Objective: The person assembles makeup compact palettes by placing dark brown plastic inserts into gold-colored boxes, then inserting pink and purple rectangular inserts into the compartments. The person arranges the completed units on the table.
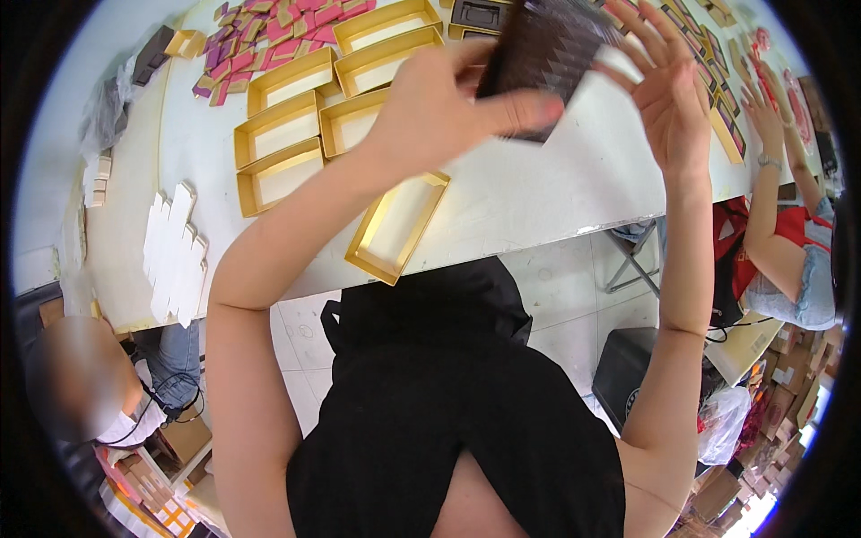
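Note:
My left hand [439,112] grips a stack of dark brown plastic trays [549,65] with ridged, layered edges. The stack is tilted above the white table and slightly blurred. Just to its right, my right hand [671,103] is raised with spread fingers, holding nothing I can see. Several open gold boxes with pale bottoms [278,130] sit beyond and left of my left forearm. One separate gold box [420,235] lies askew by the table's near edge. At the far side, a dark tray [477,15] sits inside a gold box, partly cut off by the frame.
A heap of pink, purple and gold small boxes [269,40] covers the far left. White flat pieces [172,255] lie at left. Filled gold boxes [708,49] line the right. Another person's hand [764,117] works at far right; another person [85,386] sits at lower left.

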The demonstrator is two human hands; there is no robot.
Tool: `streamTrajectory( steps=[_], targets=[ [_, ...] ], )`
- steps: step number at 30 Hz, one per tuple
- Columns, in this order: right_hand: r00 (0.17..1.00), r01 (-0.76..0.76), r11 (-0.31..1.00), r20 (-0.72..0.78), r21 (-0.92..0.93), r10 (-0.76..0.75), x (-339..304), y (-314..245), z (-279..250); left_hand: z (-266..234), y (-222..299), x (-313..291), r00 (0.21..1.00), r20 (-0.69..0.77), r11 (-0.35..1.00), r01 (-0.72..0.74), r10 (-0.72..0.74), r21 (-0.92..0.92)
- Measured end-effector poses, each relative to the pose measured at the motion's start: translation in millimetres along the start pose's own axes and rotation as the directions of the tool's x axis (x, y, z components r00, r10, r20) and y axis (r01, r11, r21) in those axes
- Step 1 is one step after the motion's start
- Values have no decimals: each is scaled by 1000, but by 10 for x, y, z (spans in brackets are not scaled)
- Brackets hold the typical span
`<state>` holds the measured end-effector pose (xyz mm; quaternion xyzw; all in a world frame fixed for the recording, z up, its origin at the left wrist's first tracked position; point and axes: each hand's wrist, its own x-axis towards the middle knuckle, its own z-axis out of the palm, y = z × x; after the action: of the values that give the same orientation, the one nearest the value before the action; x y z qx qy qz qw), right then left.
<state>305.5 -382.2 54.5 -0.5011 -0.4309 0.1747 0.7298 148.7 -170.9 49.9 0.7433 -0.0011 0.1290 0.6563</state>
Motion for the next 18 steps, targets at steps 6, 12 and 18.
streamTrajectory(
  steps=[6,12,18],
  targets=[
    [987,-159,933,-66,-322,145,0,32,731,-50,80,76,996,-84,997,45,-40,59],
    [882,-471,879,-61,-74,468,-190,-87,707,44,134,-90,999,4,996,51,-51,78],
    [766,-556,772,-169,309,620,-910,-69,536,274,247,-55,928,280,871,87,-248,483]
  ],
)
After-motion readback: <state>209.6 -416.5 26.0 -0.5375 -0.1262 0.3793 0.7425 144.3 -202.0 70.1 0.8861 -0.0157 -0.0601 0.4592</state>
